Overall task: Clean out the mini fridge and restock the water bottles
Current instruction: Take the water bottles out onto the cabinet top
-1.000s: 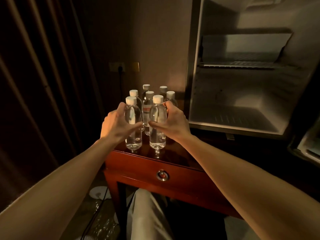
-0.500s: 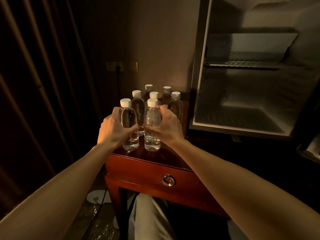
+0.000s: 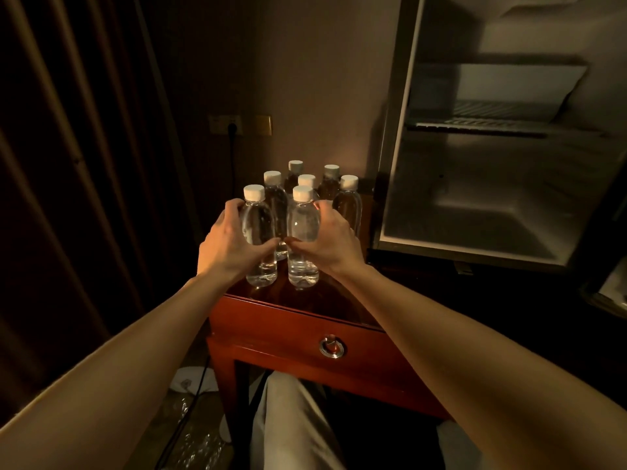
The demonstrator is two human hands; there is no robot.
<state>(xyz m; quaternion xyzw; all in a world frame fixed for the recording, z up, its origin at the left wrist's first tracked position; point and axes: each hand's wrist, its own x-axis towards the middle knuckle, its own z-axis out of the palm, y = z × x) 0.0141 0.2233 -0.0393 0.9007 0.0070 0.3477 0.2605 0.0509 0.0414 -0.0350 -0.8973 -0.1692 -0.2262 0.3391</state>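
Note:
Several clear water bottles with white caps stand on a red-brown side table (image 3: 278, 320). My left hand (image 3: 230, 247) grips the front left bottle (image 3: 258, 225) around its middle. My right hand (image 3: 327, 242) grips the front right bottle (image 3: 303, 220) the same way. Both bottles stand upright with their bases at the table's front edge. Behind them are the other bottles (image 3: 349, 201). The open mini fridge (image 3: 475, 184) is at the right, with a wire shelf (image 3: 475, 125) inside and nothing on it.
A dark curtain (image 3: 68, 164) hangs at the left. A wall socket (image 3: 225, 125) with a plugged cable is behind the table. The table's drawer has a ring pull (image 3: 332, 347). My leg (image 3: 288, 422) is below the table. The fridge door edge (image 3: 607, 293) shows at far right.
Both hands keep their grip on the two front bottles, which have come slightly toward the table's front edge. The view has shifted a little toward the table.

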